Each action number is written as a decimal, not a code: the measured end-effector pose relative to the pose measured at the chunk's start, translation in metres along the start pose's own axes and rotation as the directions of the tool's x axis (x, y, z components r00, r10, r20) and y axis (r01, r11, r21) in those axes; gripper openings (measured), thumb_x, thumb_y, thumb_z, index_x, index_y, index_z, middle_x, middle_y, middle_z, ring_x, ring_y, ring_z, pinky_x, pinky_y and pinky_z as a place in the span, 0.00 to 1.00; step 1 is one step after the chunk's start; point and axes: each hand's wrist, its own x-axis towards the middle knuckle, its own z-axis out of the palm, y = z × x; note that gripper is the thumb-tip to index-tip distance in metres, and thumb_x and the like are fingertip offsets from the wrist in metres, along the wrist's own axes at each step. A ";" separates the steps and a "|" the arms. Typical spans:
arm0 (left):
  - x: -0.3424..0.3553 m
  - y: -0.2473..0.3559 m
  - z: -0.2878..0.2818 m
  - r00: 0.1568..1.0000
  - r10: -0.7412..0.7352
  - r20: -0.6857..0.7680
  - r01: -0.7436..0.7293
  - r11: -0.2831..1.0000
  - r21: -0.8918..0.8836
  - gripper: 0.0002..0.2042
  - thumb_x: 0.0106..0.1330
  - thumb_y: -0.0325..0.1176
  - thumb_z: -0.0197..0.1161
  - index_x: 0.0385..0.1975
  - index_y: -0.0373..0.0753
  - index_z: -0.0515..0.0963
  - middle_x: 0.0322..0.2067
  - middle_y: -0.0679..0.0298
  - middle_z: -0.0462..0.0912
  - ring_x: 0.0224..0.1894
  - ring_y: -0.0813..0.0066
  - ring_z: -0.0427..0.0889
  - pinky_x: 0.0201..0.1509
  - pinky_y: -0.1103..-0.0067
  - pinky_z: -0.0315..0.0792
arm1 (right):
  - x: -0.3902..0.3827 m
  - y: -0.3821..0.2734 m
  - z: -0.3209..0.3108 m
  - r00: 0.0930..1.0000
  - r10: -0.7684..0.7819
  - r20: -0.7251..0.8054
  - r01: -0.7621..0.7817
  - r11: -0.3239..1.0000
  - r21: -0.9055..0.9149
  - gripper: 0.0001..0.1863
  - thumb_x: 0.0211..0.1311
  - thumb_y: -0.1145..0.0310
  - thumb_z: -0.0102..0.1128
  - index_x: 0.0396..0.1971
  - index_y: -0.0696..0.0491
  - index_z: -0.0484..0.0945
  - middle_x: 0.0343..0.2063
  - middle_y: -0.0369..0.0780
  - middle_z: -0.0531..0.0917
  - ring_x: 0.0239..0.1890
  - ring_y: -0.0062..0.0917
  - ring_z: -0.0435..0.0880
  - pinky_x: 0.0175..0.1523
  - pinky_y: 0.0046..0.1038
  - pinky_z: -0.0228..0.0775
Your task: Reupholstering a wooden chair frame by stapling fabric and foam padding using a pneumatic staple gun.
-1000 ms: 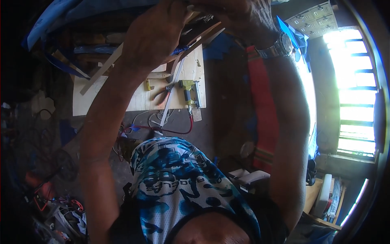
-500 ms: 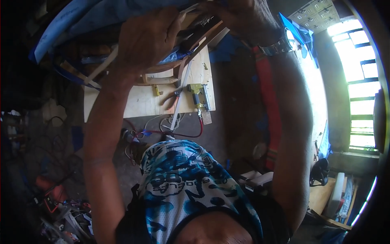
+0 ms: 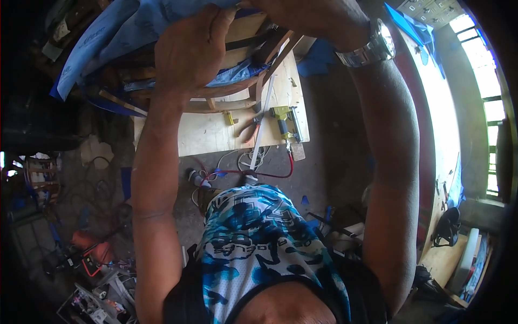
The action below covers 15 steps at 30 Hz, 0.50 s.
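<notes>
A curved wooden furniture frame stands on a pale plywood board, with blue fabric draped over its far left. Over the frame, my left hand is closed, thumb and finger pinched beside the fabric; whatever it grips is too hidden to name. My right hand, a metal watch on its wrist, reaches in from the right. Its fingers meet the left hand's at the upper edge, closed, their hold hidden. A long white strip hangs from the frame across the board.
On the board lie a pneumatic stapler with a red hose, orange-handled pliers and a small yellow piece. A long table runs along the right. Tools and metal scrap crowd the lower left floor.
The whole view has shifted, so the board and frame sit farther right in it. Both hands stay close together over the frame, slightly higher in the picture.
</notes>
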 end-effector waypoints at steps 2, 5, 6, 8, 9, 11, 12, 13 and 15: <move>0.005 0.005 0.004 0.999 0.044 -0.009 -0.043 0.999 0.014 0.16 0.75 0.43 0.55 0.31 0.39 0.80 0.25 0.54 0.83 0.29 0.51 0.84 0.34 0.65 0.75 | -0.002 0.003 0.000 0.999 0.050 -0.003 -0.050 0.999 0.018 0.18 0.46 0.67 0.72 0.38 0.53 0.79 0.38 0.42 0.82 0.48 0.39 0.81 0.54 0.40 0.69; 0.001 0.006 0.002 1.000 0.007 0.021 -0.006 0.999 -0.035 0.16 0.74 0.44 0.57 0.28 0.38 0.79 0.25 0.51 0.82 0.29 0.46 0.81 0.35 0.62 0.74 | -0.029 -0.003 0.014 0.986 0.108 -0.126 -0.090 0.986 0.137 0.16 0.49 0.69 0.72 0.41 0.52 0.83 0.39 0.41 0.84 0.46 0.40 0.83 0.52 0.39 0.73; 0.001 0.008 0.000 0.995 -0.080 0.058 0.087 0.988 -0.129 0.18 0.74 0.45 0.55 0.27 0.39 0.78 0.23 0.51 0.81 0.28 0.45 0.80 0.33 0.62 0.73 | -0.045 -0.002 0.025 0.970 0.115 -0.216 -0.070 0.976 0.207 0.15 0.53 0.71 0.72 0.43 0.51 0.87 0.40 0.40 0.86 0.44 0.41 0.84 0.50 0.37 0.77; 0.000 0.019 -0.002 0.995 -0.097 0.038 0.099 0.992 -0.074 0.19 0.76 0.43 0.55 0.25 0.36 0.76 0.19 0.54 0.79 0.24 0.52 0.80 0.30 0.66 0.72 | -0.097 0.025 0.054 0.757 0.015 -0.654 0.099 0.986 0.137 0.20 0.47 0.78 0.73 0.44 0.51 0.84 0.42 0.41 0.86 0.43 0.38 0.85 0.46 0.35 0.77; 0.002 0.028 -0.009 0.990 -0.128 0.054 0.133 0.985 -0.108 0.20 0.76 0.42 0.54 0.24 0.34 0.75 0.18 0.56 0.77 0.23 0.58 0.80 0.30 0.68 0.71 | -0.132 0.014 0.073 0.648 0.328 -0.688 -0.184 0.943 0.276 0.18 0.51 0.82 0.71 0.44 0.53 0.82 0.42 0.44 0.86 0.47 0.34 0.86 0.51 0.32 0.78; 0.005 0.047 -0.009 0.978 -0.182 0.098 0.195 0.969 -0.153 0.20 0.78 0.40 0.53 0.24 0.32 0.74 0.16 0.61 0.73 0.22 0.74 0.78 0.29 0.73 0.69 | -0.227 0.035 0.139 0.528 0.686 -0.501 -0.553 0.725 0.410 0.19 0.52 0.82 0.69 0.46 0.55 0.79 0.43 0.47 0.84 0.46 0.44 0.83 0.52 0.37 0.76; 0.008 0.051 -0.002 0.981 -0.167 0.094 0.178 0.975 -0.129 0.20 0.78 0.40 0.53 0.24 0.32 0.74 0.16 0.61 0.73 0.22 0.74 0.78 0.29 0.73 0.69 | -0.293 0.046 0.195 0.457 0.802 -0.384 -0.616 0.597 0.513 0.18 0.55 0.77 0.68 0.47 0.56 0.77 0.43 0.49 0.83 0.47 0.48 0.81 0.53 0.40 0.75; 0.008 0.049 0.000 0.986 -0.148 0.076 0.155 0.983 -0.096 0.20 0.78 0.40 0.53 0.24 0.32 0.74 0.16 0.61 0.74 0.22 0.74 0.77 0.29 0.73 0.68 | -0.331 0.033 0.226 0.515 0.822 -0.241 -0.801 0.562 0.206 0.19 0.57 0.72 0.67 0.49 0.57 0.76 0.43 0.51 0.82 0.48 0.50 0.80 0.55 0.45 0.72; 0.011 0.046 0.008 0.989 -0.130 0.072 0.136 0.987 -0.086 0.20 0.77 0.40 0.53 0.24 0.33 0.76 0.17 0.63 0.74 0.22 0.78 0.72 0.29 0.76 0.66 | -0.432 0.015 0.298 0.225 0.950 0.215 -0.971 0.200 0.135 0.22 0.58 0.64 0.67 0.50 0.58 0.76 0.46 0.56 0.81 0.49 0.55 0.79 0.55 0.48 0.73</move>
